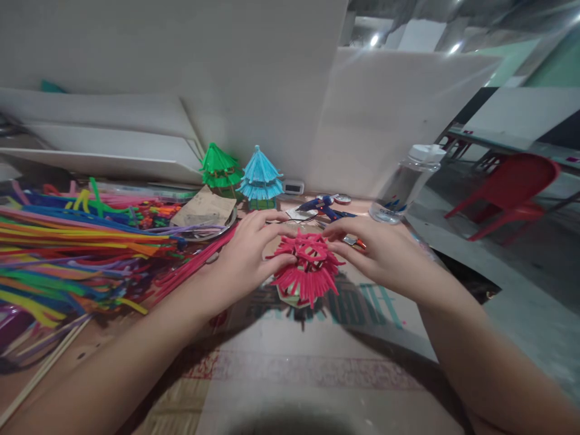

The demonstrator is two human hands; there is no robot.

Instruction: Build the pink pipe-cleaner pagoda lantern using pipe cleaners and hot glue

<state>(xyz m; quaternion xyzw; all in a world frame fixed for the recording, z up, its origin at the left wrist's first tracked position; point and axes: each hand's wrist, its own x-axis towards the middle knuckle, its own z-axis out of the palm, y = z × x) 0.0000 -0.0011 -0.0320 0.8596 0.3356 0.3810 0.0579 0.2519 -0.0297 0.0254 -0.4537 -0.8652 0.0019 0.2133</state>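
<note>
The tabletop (pixel 281 368) is covered with flattened brown cardboard, worn and printed. Large teal lettering (pixel 362 305) runs across it just behind the hands, too smeared and cut off to read, and a faded reddish band lies nearer the edge. White foam boards (pixel 272 90) lean up at the back like a wall. To the right the room opens out onto a grey floor and a red plastic chair (pixel 512 190).

In the middle of the tabletop sits a pink pipe-cleaner piece (pixel 308 269), a fringed little roof. Both hands are on it: the left hand (pixel 247 260) cups its side with the thumb pressed in, and the right hand (pixel 383 257) pinches the opposite edge with its fingertips.

A big loose heap of coloured pipe cleaners (pixel 67 241) sprawls to the left. Behind stand two finished towers, a green one (pixel 220 169) and a blue one (pixel 260 181), side by side. A clear water bottle (pixel 403 184) with a white cap stands at the right — its label shows blue marks, but I cannot make out the words.
</note>
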